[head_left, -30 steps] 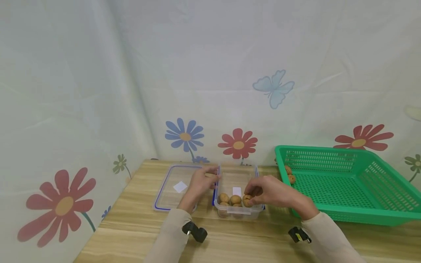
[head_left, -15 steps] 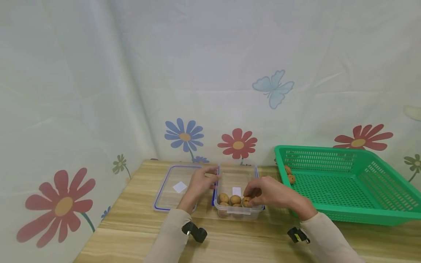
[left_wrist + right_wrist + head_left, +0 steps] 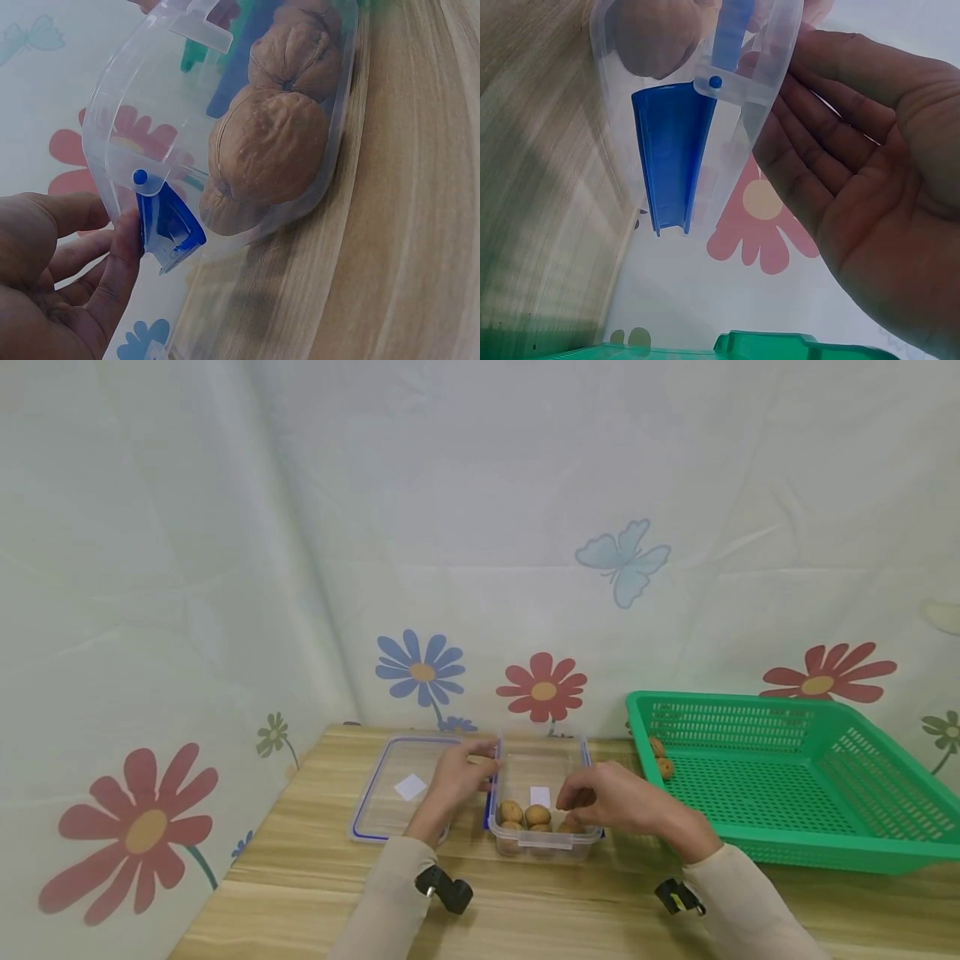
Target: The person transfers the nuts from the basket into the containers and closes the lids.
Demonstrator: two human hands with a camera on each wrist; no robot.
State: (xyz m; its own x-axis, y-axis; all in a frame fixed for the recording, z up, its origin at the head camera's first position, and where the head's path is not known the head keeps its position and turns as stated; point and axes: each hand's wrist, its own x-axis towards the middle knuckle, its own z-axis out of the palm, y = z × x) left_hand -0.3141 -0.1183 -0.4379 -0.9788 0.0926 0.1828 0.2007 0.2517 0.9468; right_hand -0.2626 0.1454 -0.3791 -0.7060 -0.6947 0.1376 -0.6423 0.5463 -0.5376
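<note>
A clear plastic food container (image 3: 558, 842) with blue side latches stands on the table with its top uncovered. Several walnuts (image 3: 537, 816) lie along its near end, two layers deep on the left. My left hand (image 3: 459, 777) pinches the container's left rim beside the blue latch (image 3: 171, 225). Over the right rim, my right hand (image 3: 618, 797) reaches in with loosely bent fingers and nothing between them. Just under those fingertips lies another walnut (image 3: 570, 828), partly hidden by the hand. Through the clear wall, the right wrist view shows a walnut (image 3: 656, 34) above the lowered right latch (image 3: 673, 154).
A green perforated basket (image 3: 787, 847) stands on the right, with two walnuts (image 3: 664, 768) at its left end. The clear lid (image 3: 375, 785) with a blue seal lies left of the container. A flowered curtain (image 3: 480, 568) hangs behind the wooden table (image 3: 300, 877).
My right hand has lowered a walnut into the container's near right corner and let it go; its fingers have parted from it. The left hand has stayed at the rim.
</note>
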